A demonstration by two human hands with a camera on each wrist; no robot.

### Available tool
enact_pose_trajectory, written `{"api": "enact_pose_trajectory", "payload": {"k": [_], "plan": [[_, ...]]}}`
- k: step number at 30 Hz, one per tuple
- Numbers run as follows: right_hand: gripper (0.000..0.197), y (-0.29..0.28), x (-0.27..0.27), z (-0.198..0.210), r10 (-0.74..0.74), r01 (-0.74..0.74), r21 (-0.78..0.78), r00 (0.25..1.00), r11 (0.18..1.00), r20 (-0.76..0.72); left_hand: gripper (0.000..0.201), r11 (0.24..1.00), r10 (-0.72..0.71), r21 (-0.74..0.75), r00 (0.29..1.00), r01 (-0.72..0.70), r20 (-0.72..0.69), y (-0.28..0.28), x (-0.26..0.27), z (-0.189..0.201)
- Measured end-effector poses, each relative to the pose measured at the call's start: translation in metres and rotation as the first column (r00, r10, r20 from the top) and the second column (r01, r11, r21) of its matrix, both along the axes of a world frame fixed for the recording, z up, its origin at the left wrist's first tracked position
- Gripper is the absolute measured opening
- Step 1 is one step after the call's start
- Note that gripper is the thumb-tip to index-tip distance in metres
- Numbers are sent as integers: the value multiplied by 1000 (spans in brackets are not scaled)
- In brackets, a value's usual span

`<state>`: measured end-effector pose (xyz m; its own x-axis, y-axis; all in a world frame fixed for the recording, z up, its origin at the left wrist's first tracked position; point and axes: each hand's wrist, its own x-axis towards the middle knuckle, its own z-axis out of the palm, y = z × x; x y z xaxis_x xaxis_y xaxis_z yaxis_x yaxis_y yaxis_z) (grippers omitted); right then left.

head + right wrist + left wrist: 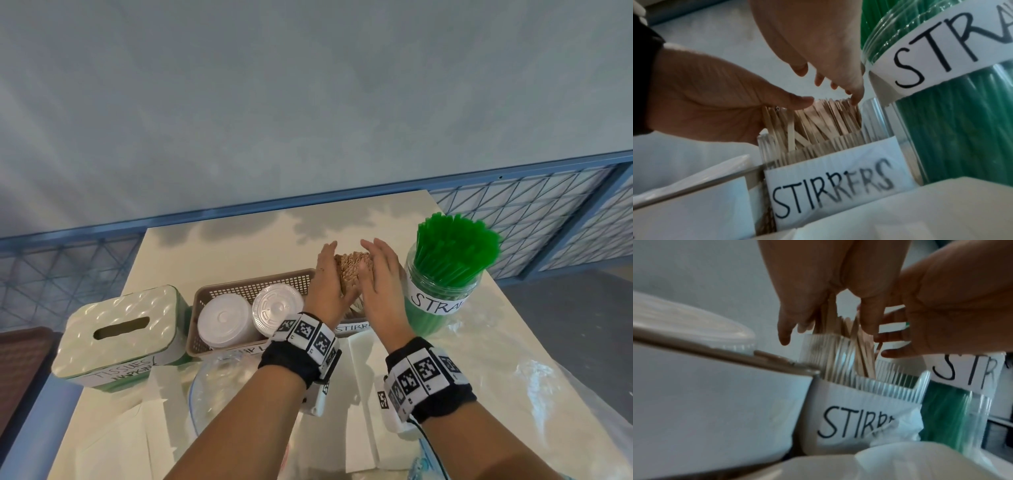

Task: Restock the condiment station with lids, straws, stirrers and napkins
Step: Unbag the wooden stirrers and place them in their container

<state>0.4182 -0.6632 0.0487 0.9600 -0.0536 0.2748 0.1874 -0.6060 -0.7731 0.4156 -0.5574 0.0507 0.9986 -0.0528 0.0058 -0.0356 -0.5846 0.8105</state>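
Note:
A bundle of wooden stirrers (350, 270) stands in a clear ribbed holder labelled STIRRERS (834, 183), between the lid basket and the straw jar. My left hand (325, 279) wraps the bundle from the left, thumb (797, 100) across the stirrer tops (830, 113) and fingers (785, 332) down the far side. My right hand (379, 274) lies flat against the bundle's right side, its straight fingertips (856, 95) touching the tops. The jar labelled STRAWS (442, 301) holds green straws. Two stacks of lids (224, 322) sit in the brown basket (246, 286).
A green tissue box (120, 332) labelled tissues/napkins stands at the left. Loose white napkins (363, 373) and a clear glass bowl (219, 387) lie on the near part of the table. Clear plastic sheeting (507, 363) covers the right side. A blue railing runs behind.

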Motion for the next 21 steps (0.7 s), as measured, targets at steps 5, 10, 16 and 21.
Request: {"api": "enact_pose_trajectory", "payload": {"k": [5,10,16,21], "plan": [[42,2,-5,-6,7,-6,-92,1000,996,14,67,992,-26,123,1000,24,14,-4,-3,6],[52,4,-3,-2,-111,105,-151,993,983,-37,98,999,23,-32,998,-25,-58,3,-5,5],[59,3,-4,-11,-30,23,-40,986,999,-165,106,999,-10,-45,993,5,-119,19,-12,-10],[72,15,-10,-15,-58,83,79,960,993,-274,91,1000,12,-2,986,-12,-167,7,-14,-16]]}}
